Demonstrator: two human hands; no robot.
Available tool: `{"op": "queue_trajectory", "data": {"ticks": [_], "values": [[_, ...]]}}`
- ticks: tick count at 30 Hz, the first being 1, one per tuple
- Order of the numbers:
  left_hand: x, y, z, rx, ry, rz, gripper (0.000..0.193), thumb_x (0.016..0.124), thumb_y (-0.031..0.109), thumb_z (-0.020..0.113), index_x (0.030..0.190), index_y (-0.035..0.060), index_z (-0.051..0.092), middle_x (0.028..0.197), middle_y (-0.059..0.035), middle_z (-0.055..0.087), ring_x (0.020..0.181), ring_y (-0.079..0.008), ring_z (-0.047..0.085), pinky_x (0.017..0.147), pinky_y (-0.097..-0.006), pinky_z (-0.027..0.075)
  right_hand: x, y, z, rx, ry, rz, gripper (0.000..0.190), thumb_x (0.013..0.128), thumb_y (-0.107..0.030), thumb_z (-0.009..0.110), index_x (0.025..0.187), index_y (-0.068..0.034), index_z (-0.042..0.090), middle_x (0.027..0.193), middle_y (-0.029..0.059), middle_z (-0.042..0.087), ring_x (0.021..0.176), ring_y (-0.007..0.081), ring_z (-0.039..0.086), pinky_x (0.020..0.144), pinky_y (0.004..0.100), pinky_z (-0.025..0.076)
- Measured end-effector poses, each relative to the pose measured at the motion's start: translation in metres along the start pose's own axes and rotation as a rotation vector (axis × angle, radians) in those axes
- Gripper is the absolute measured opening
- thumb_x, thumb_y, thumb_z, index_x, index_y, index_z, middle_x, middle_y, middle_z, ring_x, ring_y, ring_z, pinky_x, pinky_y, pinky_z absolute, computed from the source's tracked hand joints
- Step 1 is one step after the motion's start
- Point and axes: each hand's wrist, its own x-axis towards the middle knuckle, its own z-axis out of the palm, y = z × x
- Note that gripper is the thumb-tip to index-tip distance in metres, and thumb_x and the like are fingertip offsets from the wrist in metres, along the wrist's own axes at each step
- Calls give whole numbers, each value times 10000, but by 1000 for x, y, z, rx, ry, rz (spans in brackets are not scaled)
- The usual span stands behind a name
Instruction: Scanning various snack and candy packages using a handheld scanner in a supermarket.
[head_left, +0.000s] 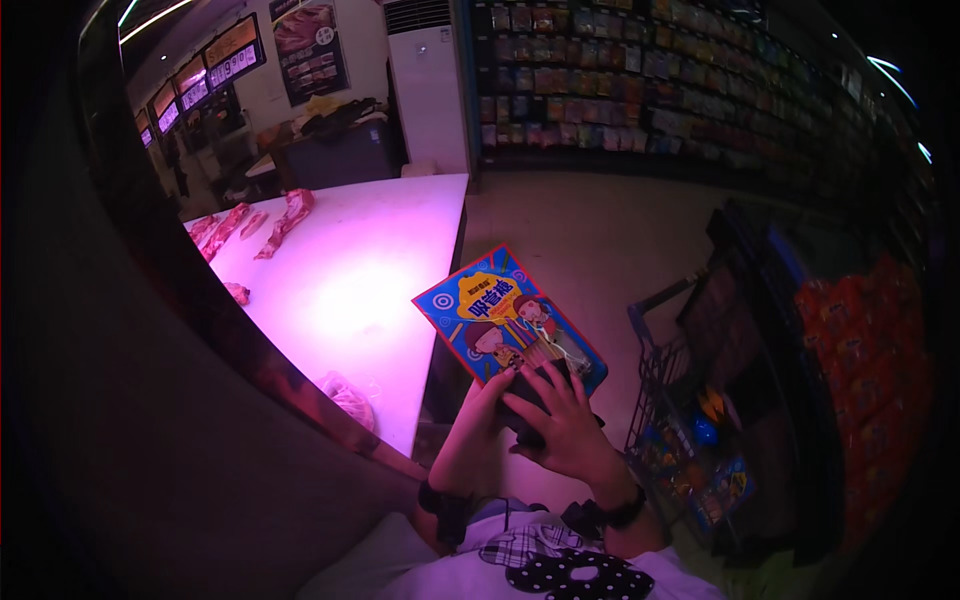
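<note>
A flat blue candy packet (499, 307) with a red edge, cartoon figures and a clear window is held up in front of my chest. My left hand (491, 394) grips its lower left part, the thumb on the front and the other fingers hidden behind. A black object (525, 431), too dark to name, lies against the packet's lower end. My right hand (559, 420) rests over that object and the packet's lower edge with its fingers spread. Black bands are on both wrists.
Left is a brightly lit white counter (420, 247) with raw meat cuts (289, 221) and a clear-bagged piece (349, 401). On the right stand a shopping cart (645, 315) holding colourful packets (724, 491) and a stack of red packages (862, 360). Goods shelves (570, 82) line the back.
</note>
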Motion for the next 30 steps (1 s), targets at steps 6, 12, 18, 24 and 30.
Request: {"op": "queue_trajectory", "data": {"ticks": [6, 12, 18, 24, 30], "values": [[0, 3, 4, -10, 46, -9, 467, 877, 234, 493, 1262, -7, 383, 1185, -131, 528, 1047, -233, 552, 890, -336, 452, -3, 0, 1, -30, 56, -26, 614, 664, -209, 719, 1237, -228, 499, 1341, 128, 395, 1269, 353, 336, 1018, 563, 226], [-1, 11, -14, -343, -412, -116, 510, 911, 431, 451, 1238, 40, 442, 1103, -124, 586, 946, -241, 616, 823, -383, 494, -8, 12, 11, 206, 579, -55, 494, 716, -122, 694, 1181, -120, 526, 1148, 148, 554, 1092, 348, 522, 941, 467, 382], [8, -1, -22, 207, 14, 196, 365, 887, 230, 561, 1184, 44, 458, 1046, -96, 588, 1008, -213, 577, 866, -330, 461, -21, 49, -13, 1490, 1247, 739, 448, 859, -249, 601, 1202, 11, 480, 1183, 140, 519, 1070, 262, 530, 917, 371, 418], [2, -13, 3, 5, -526, 221, 1041, 695, 461, 734, 1416, 84, 86, 1371, -140, 318, 1180, -243, 445, 954, -386, 393, -26, 62, -9, 1799, 1020, 684, 474, 854, -276, 610, 1215, -1, 472, 1179, 109, 530, 1110, 251, 493, 950, 401, 385], [-18, -17, 12, -163, -40, 12, 569, 840, 164, 630, 1308, 25, 336, 1230, -118, 487, 1122, -244, 502, 936, -399, 428, -2, 50, 8, 1073, 1124, 599, 328, 849, -116, 616, 1149, -26, 520, 1076, 81, 569, 971, 198, 549, 859, 335, 432]]}}
